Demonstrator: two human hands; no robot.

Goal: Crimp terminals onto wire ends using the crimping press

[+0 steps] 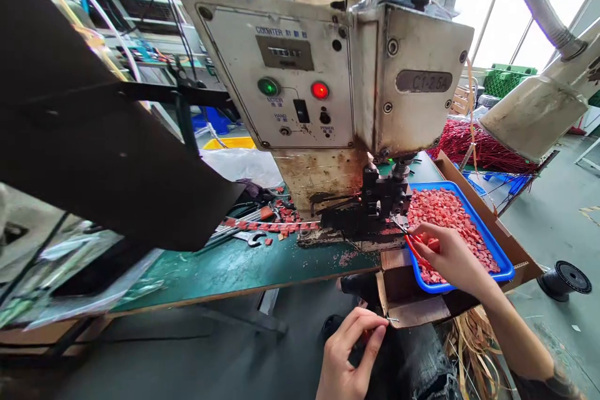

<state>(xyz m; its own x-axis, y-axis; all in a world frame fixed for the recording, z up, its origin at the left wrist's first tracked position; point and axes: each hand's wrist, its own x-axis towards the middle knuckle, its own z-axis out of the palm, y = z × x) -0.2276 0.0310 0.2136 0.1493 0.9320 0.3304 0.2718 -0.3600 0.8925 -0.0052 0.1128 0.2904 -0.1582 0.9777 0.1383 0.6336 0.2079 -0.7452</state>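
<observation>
My right grip (445, 256) is clamped on a red-handled tool (417, 247) at the press (323, 44), my left grip (351, 350) pinches a thin piece (394, 319) by the box (419, 312); red bits (445, 212) fill the tray (505, 273), a strip (272, 225) holds more: I judge it partway

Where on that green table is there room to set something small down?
The barest patch is the front strip of the green tabletop, bordered by plastic sheeting at left, the wrench behind and the machine at right. It is crowded behind the wrench, with loose red pieces, and at right, where the right hand holds a red-handled tool by the blue tray.
</observation>
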